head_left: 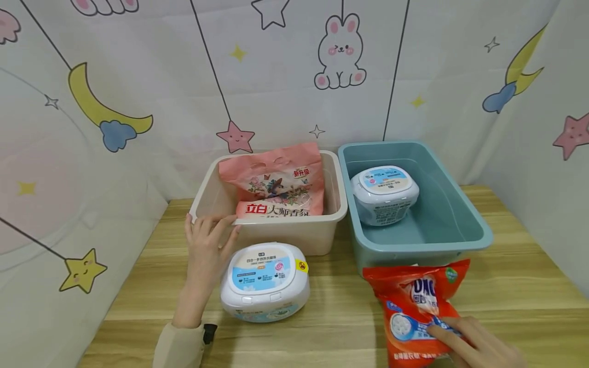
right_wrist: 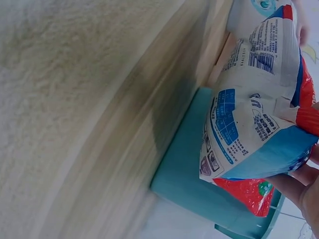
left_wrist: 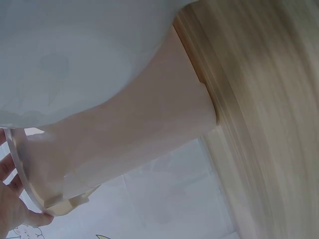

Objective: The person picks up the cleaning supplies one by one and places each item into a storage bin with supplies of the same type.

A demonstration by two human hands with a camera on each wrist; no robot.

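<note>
My left hand (head_left: 207,245) holds the front left corner of a cream plastic bin (head_left: 294,235), fingers over its rim. Inside that bin stands a pink laundry detergent bag (head_left: 280,184). A white tub with a blue label (head_left: 264,283) sits on the table just right of my left wrist. On the right, my right hand (head_left: 478,342) grips a red laundry detergent bag (head_left: 414,312) by its side, in front of the blue-green bin (head_left: 423,248). The right wrist view shows the bag's white printed back (right_wrist: 249,109), with fingers at its edge.
A second white tub (head_left: 385,194) sits in the left part of the blue-green bin. Both bins stand side by side at the back of the wooden table (head_left: 340,317). Behind them hangs a white cloth (head_left: 285,76) printed with cartoons.
</note>
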